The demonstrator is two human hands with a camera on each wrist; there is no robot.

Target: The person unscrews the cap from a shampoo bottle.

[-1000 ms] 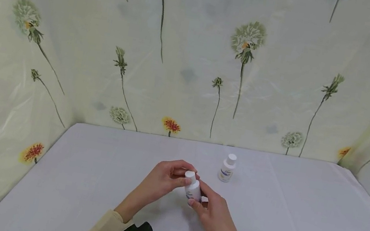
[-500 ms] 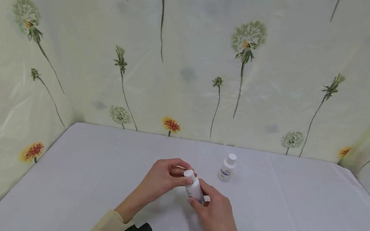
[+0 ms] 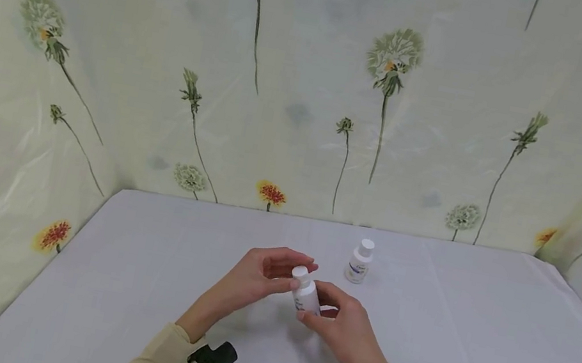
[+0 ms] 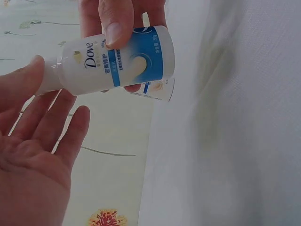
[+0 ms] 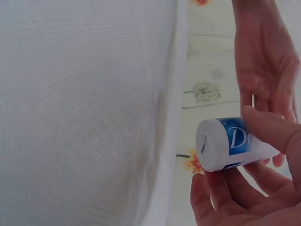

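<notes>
A small white Dove bottle (image 3: 308, 299) with a blue label band is held above the table, tilted, in front of the person. My right hand (image 3: 348, 333) grips its body, the thumb across the label and the fingers behind, as the right wrist view shows. My left hand (image 3: 253, 280) is at the white cap (image 3: 300, 274). In the left wrist view, its thumb presses one side of the cap (image 4: 49, 77) and fingers lie behind it; the other fingers are spread loosely. A second, similar bottle (image 3: 359, 262) stands upright on the table farther back, capped and untouched.
A white cloth covers the table (image 3: 473, 343). Sheeting printed with dandelions (image 3: 309, 81) hangs behind it and at both sides. A black curved piece (image 3: 214, 357) sits at the left sleeve cuff (image 3: 170, 348).
The left fingers have loosened and straightened a little at the cap, while the thumb stays on it. The held bottle's tilt has shifted slightly. The standing bottle has not moved.
</notes>
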